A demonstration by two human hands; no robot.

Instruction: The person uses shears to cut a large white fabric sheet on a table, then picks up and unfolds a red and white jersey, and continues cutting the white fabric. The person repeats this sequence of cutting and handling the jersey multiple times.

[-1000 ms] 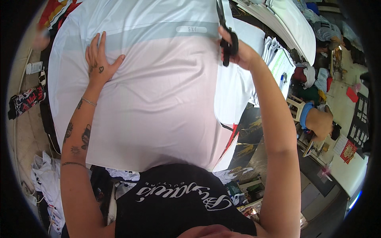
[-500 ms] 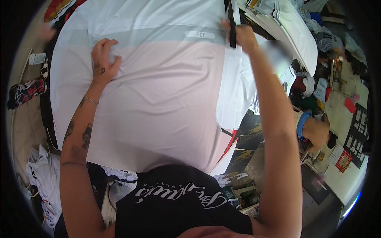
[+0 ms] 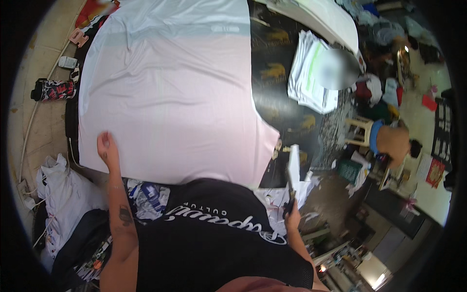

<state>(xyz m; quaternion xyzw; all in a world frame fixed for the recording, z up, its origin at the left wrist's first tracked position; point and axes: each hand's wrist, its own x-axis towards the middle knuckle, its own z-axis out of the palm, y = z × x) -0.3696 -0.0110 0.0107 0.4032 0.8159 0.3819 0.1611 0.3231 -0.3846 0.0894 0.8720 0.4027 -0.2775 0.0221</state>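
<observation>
Fabric, a wide pale pink sheet with a light blue band at its far end, is being kept spread flat over the dark printed tabletop. Its right edge is curving cleanly down to a corner near the person's body, so a cut along that side is judged to be finished, while the rest of the sheet is lying whole and smooth. The near left corner is being pressed down by the left hand, its grip open and flat on the cloth. Scissors are being held clear of the fabric by the right hand, whose grip is closed around their handles, low beside the black shirt. A stack of folded white pieces is resting further right.
</observation>
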